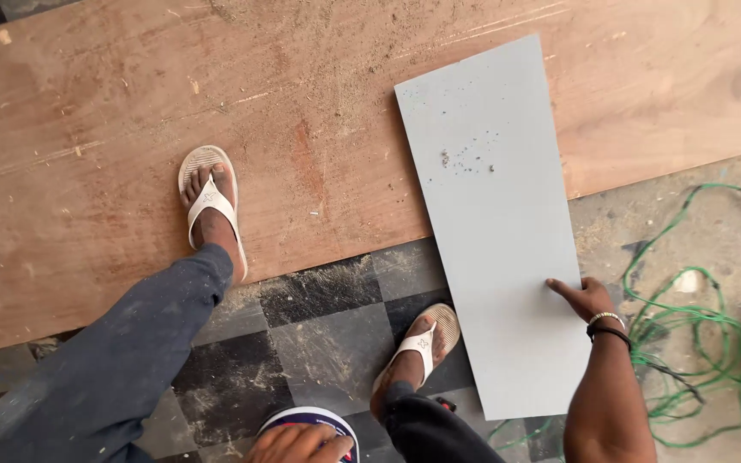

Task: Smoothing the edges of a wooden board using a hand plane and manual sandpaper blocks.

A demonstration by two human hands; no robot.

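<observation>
Right hand (587, 296) presses spread fingers flat on grey panel (495, 231) lying half across plywood sheet (130, 129); left hand (298, 444) fingers unclear; panel could slide on sawdust.

The left hand (300, 442) is cut off by the bottom edge, so its grip cannot be told. The grey panel (495, 214) hides part of the right hand (587, 297), showing only fingers on the panel's face. The plywood sheet (113, 129) runs past the top, left and right edges. The green cable (688, 343) exits at right.
</observation>
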